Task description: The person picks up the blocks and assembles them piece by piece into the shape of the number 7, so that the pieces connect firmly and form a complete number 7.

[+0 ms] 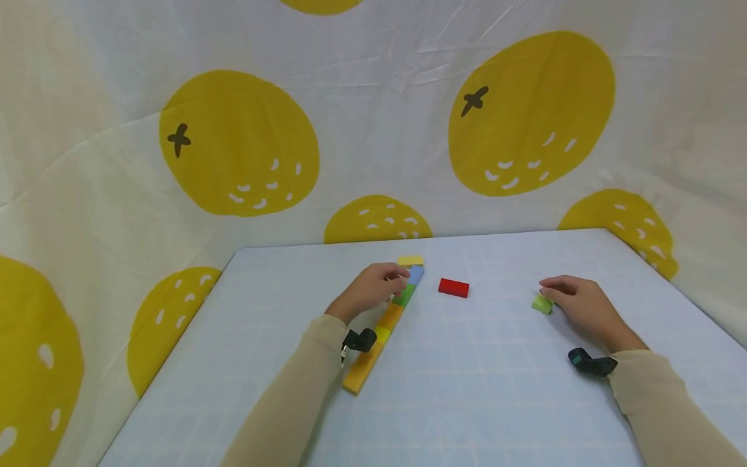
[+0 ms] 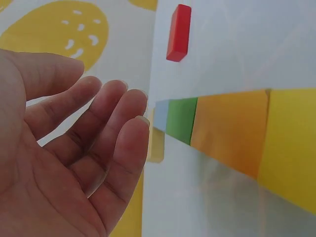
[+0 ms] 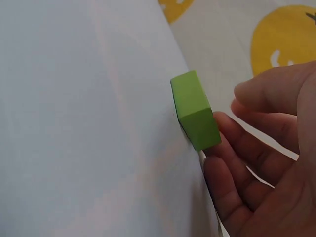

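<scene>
A row of flat coloured blocks runs away from me: a long orange block (image 1: pixel 362 370) nearest, then a yellow block (image 1: pixel 382 334), an orange block (image 1: pixel 390 316), a green block (image 2: pixel 181 120) and a blue block (image 1: pixel 415 275). Over the row's left side hovers my left hand (image 1: pixel 373 290), its fingers loosely bent around nothing. On the right, a light green block (image 3: pixel 195 109) lies on the table. My right hand (image 1: pixel 579 308) is beside it, fingers relaxed close behind the block, thumb apart from it.
A pale yellow block (image 1: pixel 411 260) lies crosswise at the row's far end. Between the hands is a red block (image 1: pixel 454 288). The table (image 1: pixel 467 389) has a light checked cover, and a fabric backdrop (image 1: pixel 379 130) with large yellow fruit prints stands behind it.
</scene>
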`<state>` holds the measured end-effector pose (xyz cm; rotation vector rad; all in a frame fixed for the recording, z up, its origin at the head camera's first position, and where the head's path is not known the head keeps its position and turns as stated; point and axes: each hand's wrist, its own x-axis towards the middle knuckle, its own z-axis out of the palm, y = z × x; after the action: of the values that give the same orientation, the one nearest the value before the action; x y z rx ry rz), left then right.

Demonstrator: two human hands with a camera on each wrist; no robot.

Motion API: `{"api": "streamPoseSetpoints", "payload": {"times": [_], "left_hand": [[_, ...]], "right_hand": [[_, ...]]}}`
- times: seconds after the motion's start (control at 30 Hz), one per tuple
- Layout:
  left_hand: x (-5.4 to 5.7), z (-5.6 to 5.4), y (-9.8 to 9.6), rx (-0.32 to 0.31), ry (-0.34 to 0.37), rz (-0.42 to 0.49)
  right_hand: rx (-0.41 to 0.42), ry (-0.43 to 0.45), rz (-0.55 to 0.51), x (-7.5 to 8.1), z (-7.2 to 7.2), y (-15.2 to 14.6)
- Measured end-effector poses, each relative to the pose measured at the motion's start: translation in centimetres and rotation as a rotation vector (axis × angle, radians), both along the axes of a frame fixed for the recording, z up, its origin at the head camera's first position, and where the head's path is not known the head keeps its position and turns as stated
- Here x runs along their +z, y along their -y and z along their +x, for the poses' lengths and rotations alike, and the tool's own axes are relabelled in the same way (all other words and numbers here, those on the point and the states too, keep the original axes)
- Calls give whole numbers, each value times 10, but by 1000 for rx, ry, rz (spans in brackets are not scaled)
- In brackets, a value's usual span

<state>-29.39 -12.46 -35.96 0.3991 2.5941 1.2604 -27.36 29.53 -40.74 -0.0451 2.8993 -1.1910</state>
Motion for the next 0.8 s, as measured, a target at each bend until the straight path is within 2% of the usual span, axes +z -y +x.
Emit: {"api": "streamPoseSetpoints", "payload": {"times": [0.3, 0.6, 0.8], "left_hand": [[-1, -12, -20, -68, -41, -51], [-7, -18, -43, -85, -9, -57], [-13, -24, -64, -95, -57, -183]], "right_hand": [[89, 10, 11, -3, 2, -12], [144, 28, -4, -5, 3, -15], [158, 33, 6, 1, 3, -14]]}}
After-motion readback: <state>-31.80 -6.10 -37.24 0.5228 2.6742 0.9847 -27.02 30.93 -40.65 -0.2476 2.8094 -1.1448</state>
